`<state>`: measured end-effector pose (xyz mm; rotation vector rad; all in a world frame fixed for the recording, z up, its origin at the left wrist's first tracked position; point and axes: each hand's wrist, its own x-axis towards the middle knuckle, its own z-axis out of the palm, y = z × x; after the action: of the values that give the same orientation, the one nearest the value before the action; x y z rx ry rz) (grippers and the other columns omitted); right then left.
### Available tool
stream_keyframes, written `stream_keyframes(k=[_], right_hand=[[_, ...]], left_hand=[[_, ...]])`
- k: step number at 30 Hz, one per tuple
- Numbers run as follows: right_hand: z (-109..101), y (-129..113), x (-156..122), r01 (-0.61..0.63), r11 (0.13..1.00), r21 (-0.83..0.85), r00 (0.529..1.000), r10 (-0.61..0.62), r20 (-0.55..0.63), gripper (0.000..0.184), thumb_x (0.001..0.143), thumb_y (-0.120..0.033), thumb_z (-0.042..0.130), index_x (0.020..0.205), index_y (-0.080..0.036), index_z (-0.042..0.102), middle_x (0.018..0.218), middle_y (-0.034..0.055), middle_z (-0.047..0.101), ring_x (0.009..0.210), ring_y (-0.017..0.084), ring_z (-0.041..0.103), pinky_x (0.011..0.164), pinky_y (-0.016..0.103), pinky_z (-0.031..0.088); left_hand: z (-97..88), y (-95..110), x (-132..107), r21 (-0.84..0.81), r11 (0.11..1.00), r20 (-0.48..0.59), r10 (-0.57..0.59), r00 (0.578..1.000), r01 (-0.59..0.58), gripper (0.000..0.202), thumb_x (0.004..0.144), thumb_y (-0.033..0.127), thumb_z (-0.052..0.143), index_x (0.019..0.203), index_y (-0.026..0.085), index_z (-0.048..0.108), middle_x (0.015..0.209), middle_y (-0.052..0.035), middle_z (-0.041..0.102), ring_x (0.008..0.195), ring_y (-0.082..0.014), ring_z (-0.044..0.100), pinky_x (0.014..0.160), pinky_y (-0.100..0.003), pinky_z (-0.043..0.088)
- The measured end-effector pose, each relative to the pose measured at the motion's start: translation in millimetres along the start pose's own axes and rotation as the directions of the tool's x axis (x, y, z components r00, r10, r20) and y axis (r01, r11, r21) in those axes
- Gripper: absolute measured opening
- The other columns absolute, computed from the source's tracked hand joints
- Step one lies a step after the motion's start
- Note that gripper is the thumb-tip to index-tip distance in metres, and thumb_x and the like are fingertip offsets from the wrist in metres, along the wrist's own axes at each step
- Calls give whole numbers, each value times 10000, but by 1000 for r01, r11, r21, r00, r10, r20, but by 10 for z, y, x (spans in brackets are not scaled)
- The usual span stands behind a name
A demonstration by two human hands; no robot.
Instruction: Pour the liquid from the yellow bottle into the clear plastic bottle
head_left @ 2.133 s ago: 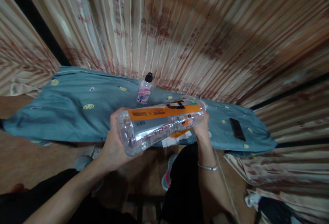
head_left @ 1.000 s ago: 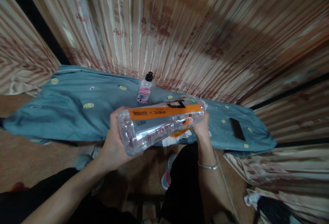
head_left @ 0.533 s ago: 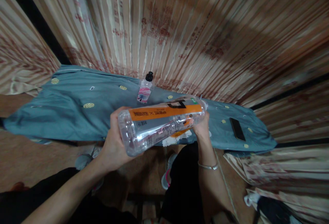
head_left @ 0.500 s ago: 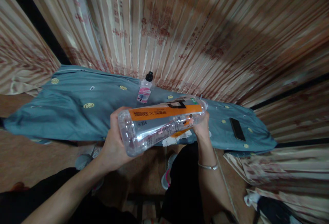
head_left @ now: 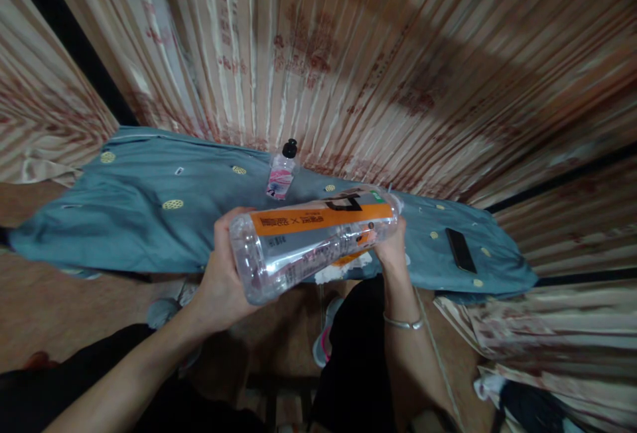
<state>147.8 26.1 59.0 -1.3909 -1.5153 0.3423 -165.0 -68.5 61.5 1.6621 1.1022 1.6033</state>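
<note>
A large clear plastic bottle with an orange and silver label lies on its side in the air, held across in front of me. My left hand grips its base end, with the fingers partly hidden behind it. Around the neck end, at the right, my right hand is closed; the bottle hides most of its fingers and the cap. Beyond the bottle, a small clear bottle with a pink label and black cap stands on the blue-green cloth. Below the big bottle, something white and orange is partly covered.
The cloth-covered surface runs left to right before a striped curtain. A black phone lies on its right part. Dark bars stand at the sides. Slippers are on the floor, and a dark bundle lies at the lower right.
Almost nothing differs. Both hands keep the same hold on the large bottle, and the whole view has shifted only very slightly.
</note>
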Motion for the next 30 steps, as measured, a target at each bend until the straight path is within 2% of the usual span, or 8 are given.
stream_keyframes(k=[4,9,17,26,30], right_hand=[[12,-40,-9,-27,1000,16,1000,27,-14,166,766,-407,689,881,-292,655,869,48,791,858,299,761,859,454,666],[0,-47,-7,-17,1000,-8,1000,16,-12,180,776,-420,667,909,-300,654,874,44,787,839,291,750,842,443,655],[-1,-65,-3,-51,998,22,998,52,-29,209,739,-435,683,893,-295,661,915,61,838,865,310,787,878,475,668],[-5,-81,1,-47,998,37,999,47,-16,208,718,-428,683,883,-309,642,858,40,804,829,291,745,821,430,646],[5,-89,0,-33,999,28,999,33,-16,211,730,-442,680,888,-303,664,882,50,827,819,291,762,801,427,647]], left_hand=[[-3,7,-1,-27,999,13,-32,999,33,1045,617,479,1059,1480,339,487,1236,-99,818,1006,-403,893,860,-564,785],[-7,-6,-5,4,1000,-8,14,1000,-14,992,695,587,1014,1501,332,496,1244,-120,817,1022,-405,895,862,-574,789],[0,22,-5,3,1000,-14,26,1000,-26,978,700,518,1028,1497,316,499,1218,-106,816,991,-384,896,841,-538,790],[-23,2,-1,16,999,18,39,999,-40,980,748,646,1006,1497,305,473,1279,-100,803,1071,-370,894,920,-495,786],[-3,12,5,4,998,-9,68,998,-68,964,751,630,1011,1477,291,474,1255,-111,801,1024,-368,898,870,-494,793]])
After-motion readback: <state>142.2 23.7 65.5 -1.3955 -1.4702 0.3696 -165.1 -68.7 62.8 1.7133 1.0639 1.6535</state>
